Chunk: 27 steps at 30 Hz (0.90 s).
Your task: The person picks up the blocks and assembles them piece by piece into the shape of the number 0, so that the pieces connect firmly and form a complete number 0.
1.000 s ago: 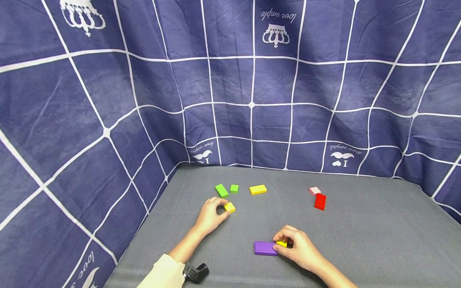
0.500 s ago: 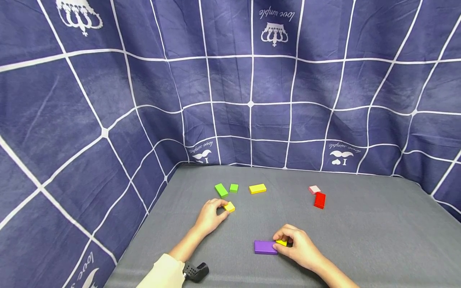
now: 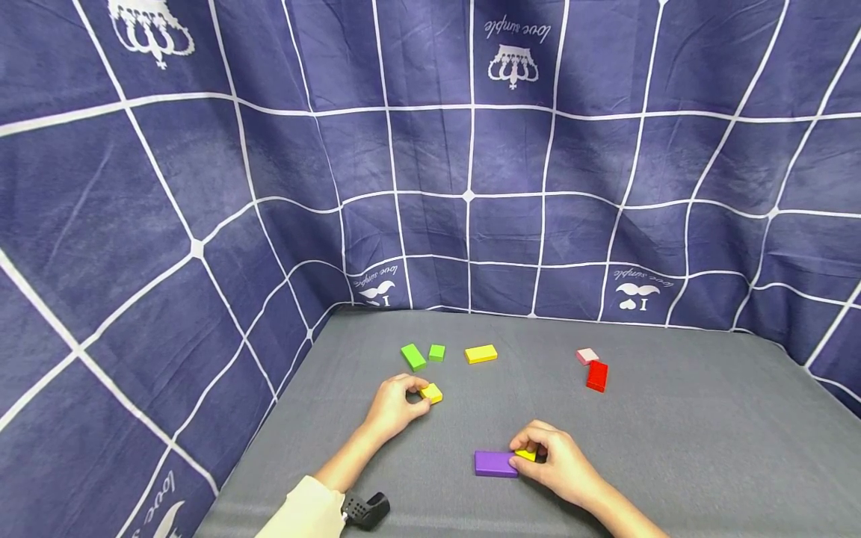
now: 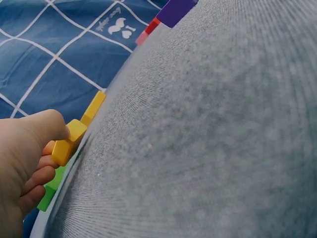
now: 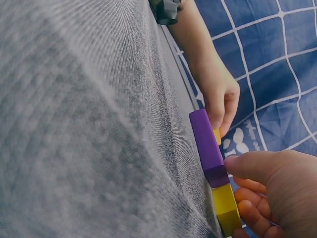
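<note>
My left hand (image 3: 393,407) pinches a small yellow block (image 3: 432,393) between thumb and fingertips, low over the grey cloth; whether it touches the cloth I cannot tell. Nearer to me, a long purple block (image 3: 495,463) lies flat. Its right end is held by my right hand (image 3: 554,459), the thumb on the near side. A second yellow block (image 5: 226,209) sits end to end with the purple one, partly hidden within the curled fingers, some of which touch it in the right wrist view.
Behind the left hand lie a long green block (image 3: 413,357), a small green block (image 3: 437,353) and a long yellow block (image 3: 480,354). Farther right are a pink block (image 3: 587,356) and a red block (image 3: 597,376). A blue gridded curtain (image 3: 430,149) borders the table.
My left hand has shifted the small yellow block slightly toward me and to the right. The right hand keeps its place at the purple block.
</note>
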Motion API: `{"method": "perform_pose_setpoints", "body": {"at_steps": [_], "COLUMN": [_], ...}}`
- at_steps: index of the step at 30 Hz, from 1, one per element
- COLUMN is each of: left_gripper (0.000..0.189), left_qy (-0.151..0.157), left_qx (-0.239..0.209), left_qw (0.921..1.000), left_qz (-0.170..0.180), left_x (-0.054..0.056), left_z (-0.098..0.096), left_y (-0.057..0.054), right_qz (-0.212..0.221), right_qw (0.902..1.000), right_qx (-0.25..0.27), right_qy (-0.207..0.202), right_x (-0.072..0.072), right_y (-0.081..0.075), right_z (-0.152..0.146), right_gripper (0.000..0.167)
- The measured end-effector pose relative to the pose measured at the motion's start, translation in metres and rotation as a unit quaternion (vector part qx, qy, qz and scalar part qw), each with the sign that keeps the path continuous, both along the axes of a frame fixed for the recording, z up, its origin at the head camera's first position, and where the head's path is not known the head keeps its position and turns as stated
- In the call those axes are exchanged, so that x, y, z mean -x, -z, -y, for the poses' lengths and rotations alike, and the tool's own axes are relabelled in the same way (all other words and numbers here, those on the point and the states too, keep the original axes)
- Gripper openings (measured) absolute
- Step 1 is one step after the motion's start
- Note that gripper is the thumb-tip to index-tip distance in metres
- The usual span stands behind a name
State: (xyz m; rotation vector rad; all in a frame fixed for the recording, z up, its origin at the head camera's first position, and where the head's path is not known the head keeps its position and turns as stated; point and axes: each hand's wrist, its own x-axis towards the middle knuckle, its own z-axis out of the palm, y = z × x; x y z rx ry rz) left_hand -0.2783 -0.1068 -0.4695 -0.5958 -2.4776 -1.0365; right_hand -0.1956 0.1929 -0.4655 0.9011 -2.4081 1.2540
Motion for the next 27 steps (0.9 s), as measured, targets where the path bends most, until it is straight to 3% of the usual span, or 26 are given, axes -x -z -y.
{"method": "perform_pose_setpoints", "body": {"at_steps": [9,18,27], "left_gripper": [0.022,0.023,0.021], "left_qy": [0.009,0.053,0.09], "left_qx": [0.002,0.005,0.024], "left_qw": [1.0,0.9981,0.9955], "left_qz": [-0.001,0.032,0.019], "left_x": [-0.006,-0.018,-0.029], "left_z": [-0.008,-0.018,-0.027], "left_y": [-0.009,-0.019,-0.022], "right_qz": [-0.003,-0.007,0.013], "right_qw": [1.0,1.0,0.9999], "right_qx": [-0.002,-0.001,-0.003], "right_qy": [0.0,0.001,0.005], "right_x": [0.001,0.002,-0.001], "right_y": [-0.002,-0.001,-0.001], "right_z": [0.0,0.0,0.0], "right_gripper": [0.021,0.022,0.019]}}
